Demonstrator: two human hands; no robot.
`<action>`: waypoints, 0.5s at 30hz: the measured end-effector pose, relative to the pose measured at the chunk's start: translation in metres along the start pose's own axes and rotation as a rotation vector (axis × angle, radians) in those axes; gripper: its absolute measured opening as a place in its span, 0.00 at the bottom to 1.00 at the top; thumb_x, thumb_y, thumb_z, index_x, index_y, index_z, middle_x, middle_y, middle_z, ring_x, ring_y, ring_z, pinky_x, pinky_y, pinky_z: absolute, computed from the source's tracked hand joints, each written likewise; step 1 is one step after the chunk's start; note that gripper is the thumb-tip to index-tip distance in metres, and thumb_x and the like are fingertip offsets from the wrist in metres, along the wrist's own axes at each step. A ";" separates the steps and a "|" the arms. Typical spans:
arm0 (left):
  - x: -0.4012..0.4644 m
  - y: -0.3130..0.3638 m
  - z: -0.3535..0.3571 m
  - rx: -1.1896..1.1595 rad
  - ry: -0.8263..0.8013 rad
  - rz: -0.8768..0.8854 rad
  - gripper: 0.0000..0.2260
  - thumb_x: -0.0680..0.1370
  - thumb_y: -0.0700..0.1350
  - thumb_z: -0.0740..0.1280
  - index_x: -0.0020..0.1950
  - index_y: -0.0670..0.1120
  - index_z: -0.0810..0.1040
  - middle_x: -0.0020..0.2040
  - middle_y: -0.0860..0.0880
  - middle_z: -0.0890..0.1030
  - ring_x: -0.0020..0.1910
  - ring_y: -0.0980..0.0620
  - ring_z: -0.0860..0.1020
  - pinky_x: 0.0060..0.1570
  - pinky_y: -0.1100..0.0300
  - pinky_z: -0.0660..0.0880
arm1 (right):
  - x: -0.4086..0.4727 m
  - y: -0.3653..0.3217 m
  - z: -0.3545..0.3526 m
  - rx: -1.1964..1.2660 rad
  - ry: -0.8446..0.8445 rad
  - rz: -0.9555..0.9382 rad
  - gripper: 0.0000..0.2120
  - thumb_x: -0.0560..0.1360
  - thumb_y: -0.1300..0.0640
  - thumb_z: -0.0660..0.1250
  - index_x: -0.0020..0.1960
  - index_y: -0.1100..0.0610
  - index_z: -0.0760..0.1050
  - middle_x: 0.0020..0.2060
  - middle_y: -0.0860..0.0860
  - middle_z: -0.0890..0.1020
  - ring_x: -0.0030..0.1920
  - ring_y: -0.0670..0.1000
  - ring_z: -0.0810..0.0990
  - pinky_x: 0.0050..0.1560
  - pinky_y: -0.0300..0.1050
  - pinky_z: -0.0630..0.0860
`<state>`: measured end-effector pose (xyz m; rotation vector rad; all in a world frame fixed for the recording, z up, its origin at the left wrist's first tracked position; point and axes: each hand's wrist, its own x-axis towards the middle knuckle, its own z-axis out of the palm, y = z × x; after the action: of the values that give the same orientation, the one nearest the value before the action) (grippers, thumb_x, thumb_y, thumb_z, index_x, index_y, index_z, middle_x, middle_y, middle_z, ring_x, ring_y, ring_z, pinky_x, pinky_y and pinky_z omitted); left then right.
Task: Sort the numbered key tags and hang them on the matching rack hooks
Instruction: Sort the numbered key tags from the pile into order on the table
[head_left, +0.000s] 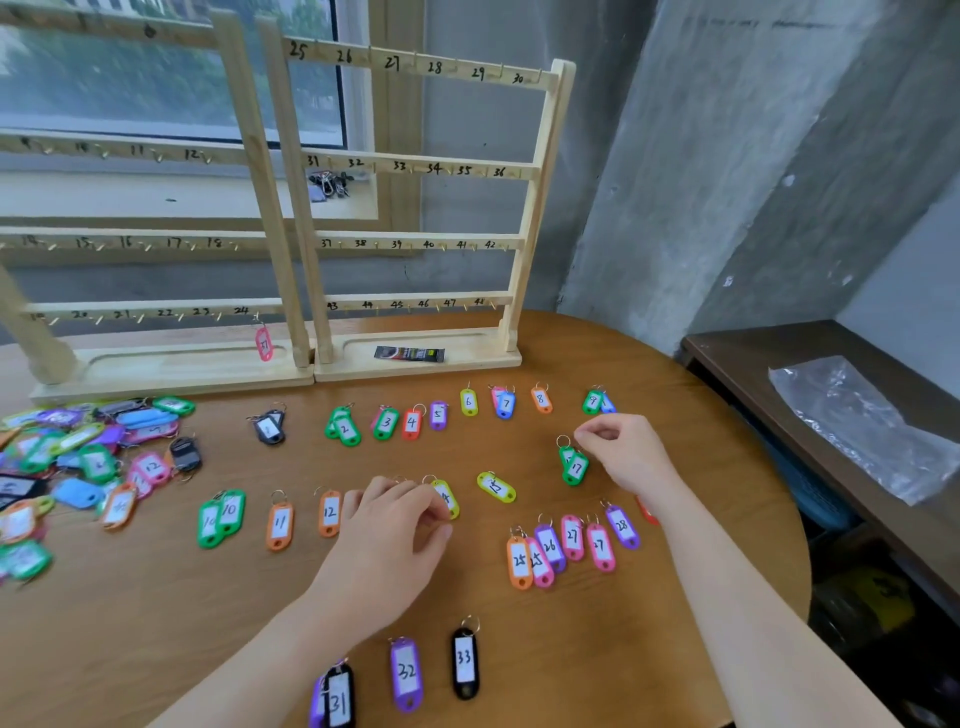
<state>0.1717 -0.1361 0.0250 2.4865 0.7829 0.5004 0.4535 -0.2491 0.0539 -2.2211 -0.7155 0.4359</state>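
Round wooden table (156, 613), with your two hands over sorted key tags.

Left hand (395, 535): fingers curled down over the middle row, fingertips at the yellow-green tag (448, 498); it appears to pinch that tag, though the contact is partly hidden.

Right hand (623, 452): fingers curled, thumb and forefinger pinched together just beside the ring of the green tag 17 (575, 467); you cannot tell whether anything is held between them.

Racks: two wooden racks (540, 171) stand side by side at the table's far edge, hooks numbered up to 48. One pink tag (264, 344) hangs from the hook by 24 on the left rack. A small dark packet (409, 354) lies in the right rack's base tray.

Sorted tags, far row: green 2 (347, 430), green 3 (386, 423), red 4 (411, 423), purple 5 (438, 414), yellow 6 (469, 402), blue 7 (505, 404), orange 8 (541, 400), green 9 (592, 401).

Middle row: green 10 pair (221, 517), orange 11 (279, 525), orange 12 (329, 513), yellow 15 (496, 487).

Near right: tags 25 to 28 (571, 545), touching or overlapping.

Nearest edge: 31 (338, 699), purple 32 (406, 673), black 33 (464, 662).

Unsorted heap (78, 467): mixed colours, at the table's left.

Side bench (737, 353): crumpled clear plastic bag (862, 421).
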 end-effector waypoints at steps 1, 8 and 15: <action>-0.001 -0.003 -0.003 0.002 0.009 -0.011 0.03 0.79 0.52 0.67 0.47 0.59 0.74 0.44 0.64 0.76 0.52 0.60 0.68 0.55 0.59 0.61 | -0.001 -0.002 0.001 0.028 0.008 -0.007 0.02 0.77 0.55 0.72 0.48 0.52 0.85 0.45 0.47 0.84 0.50 0.47 0.81 0.49 0.41 0.76; -0.027 -0.039 -0.037 0.039 0.065 -0.164 0.03 0.80 0.52 0.66 0.46 0.59 0.75 0.44 0.64 0.76 0.50 0.62 0.67 0.52 0.60 0.56 | -0.029 -0.064 0.042 0.213 -0.088 -0.146 0.04 0.78 0.56 0.71 0.46 0.54 0.84 0.36 0.46 0.81 0.36 0.44 0.76 0.38 0.35 0.71; -0.077 -0.099 -0.093 0.109 0.192 -0.333 0.03 0.80 0.51 0.66 0.47 0.58 0.76 0.44 0.62 0.77 0.52 0.57 0.68 0.53 0.57 0.58 | -0.058 -0.148 0.118 0.212 -0.299 -0.349 0.04 0.78 0.55 0.71 0.45 0.52 0.84 0.34 0.44 0.83 0.34 0.38 0.77 0.41 0.35 0.74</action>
<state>0.0261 -0.0810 0.0323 2.3591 1.3037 0.5916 0.2951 -0.1358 0.0907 -1.8050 -1.1370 0.6399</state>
